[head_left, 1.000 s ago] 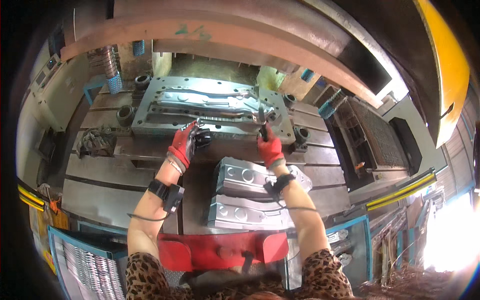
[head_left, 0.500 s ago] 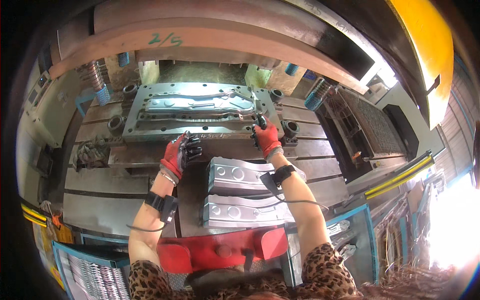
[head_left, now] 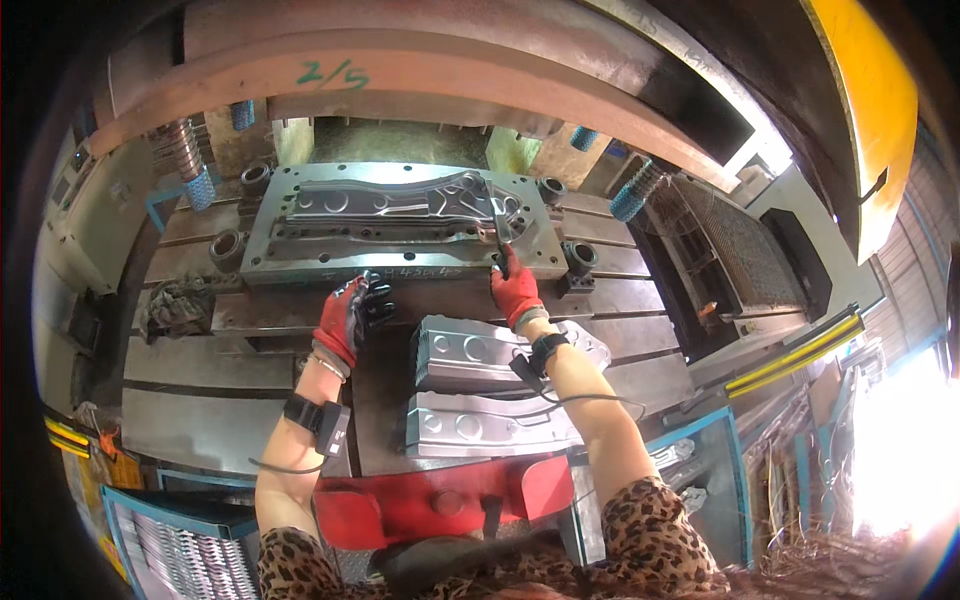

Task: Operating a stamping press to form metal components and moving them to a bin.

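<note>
In front of me a shaped metal panel (head_left: 385, 200) lies on the steel die block (head_left: 262, 235). My right hand (head_left: 516, 290), in a red and black glove, is closed at the block's front right. A thin metal tool (head_left: 499, 218) runs up from its fingers to the panel's right end; its exact kind is hard to make out. My left hand (head_left: 348, 312), gloved alike, hovers before the block's front edge with fingers apart and nothing in it. Two pressed metal panels, a far one (head_left: 460, 347) and a near one (head_left: 470, 424), lie on the bed between my forearms.
The press's upper beam (head_left: 430, 75) spans overhead. Guide bushings (head_left: 228, 250) stand at the block's corners. A red padded stand (head_left: 440, 500) is close before me. Bins hold stacked parts (head_left: 190, 550) at lower left and more at right. A dark rag (head_left: 180, 308) lies left.
My right hand and the thin tool have shifted left and slightly toward me. The panel on the die block looks darker and its right end sits differently. My left hand has drawn slightly nearer.
</note>
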Motion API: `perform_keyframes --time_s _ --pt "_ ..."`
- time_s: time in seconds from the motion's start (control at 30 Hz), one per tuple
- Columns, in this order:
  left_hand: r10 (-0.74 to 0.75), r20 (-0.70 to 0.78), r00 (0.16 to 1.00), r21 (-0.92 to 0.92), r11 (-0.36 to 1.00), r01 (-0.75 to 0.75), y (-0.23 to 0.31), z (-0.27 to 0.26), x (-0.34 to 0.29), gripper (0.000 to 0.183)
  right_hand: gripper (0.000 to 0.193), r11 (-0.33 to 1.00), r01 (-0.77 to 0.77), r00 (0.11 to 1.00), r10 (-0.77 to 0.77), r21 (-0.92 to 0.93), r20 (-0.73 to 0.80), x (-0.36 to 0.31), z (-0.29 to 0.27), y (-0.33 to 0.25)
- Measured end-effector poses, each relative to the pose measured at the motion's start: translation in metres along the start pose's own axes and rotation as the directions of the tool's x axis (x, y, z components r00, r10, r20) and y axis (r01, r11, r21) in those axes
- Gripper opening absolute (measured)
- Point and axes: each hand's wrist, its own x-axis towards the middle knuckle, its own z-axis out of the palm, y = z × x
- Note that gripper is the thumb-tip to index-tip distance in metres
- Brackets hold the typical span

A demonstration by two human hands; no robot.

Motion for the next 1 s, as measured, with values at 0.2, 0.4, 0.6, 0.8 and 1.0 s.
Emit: perform_keyframes --time_s 0.2,0.4,0.6,0.8,1.0 --pt "0.053 -0.003 0.999 -0.033 0.998 -0.053 -0.001 -0.001 0.007 0.039 0.056 0.987 0.038 0.999 -0.041 0.159 0.015 -0.008 -0.009 0.004" --pt "0.043 0.056 0.997 -0.177 0.984 -0.033 0.009 0.003 0.035 0.042 0.049 0.897 0.238 0.971 -0.212 0.371 -0.110 -0.056 -0.066 -0.025" --pt "0.110 0.332 0.937 -0.483 0.873 0.069 0.000 0.018 0.042 0.029 0.044 0.934 0.299 0.951 -0.308 0.198 0.017 -0.152 -0.130 -0.060" --pt "0.280 -0.035 0.959 0.184 0.945 -0.269 -0.018 0.008 -0.066 0.019 0.035 0.447 -0.491 0.845 0.035 0.747 0.534 -0.206 -0.168 -0.078" --pt "0.330 -0.365 0.871 0.235 0.937 -0.257 -0.013 -0.076 -0.198 0.021 0.024 0.299 -0.572 0.796 -0.024 0.764 0.605 -0.242 -0.177 -0.101"
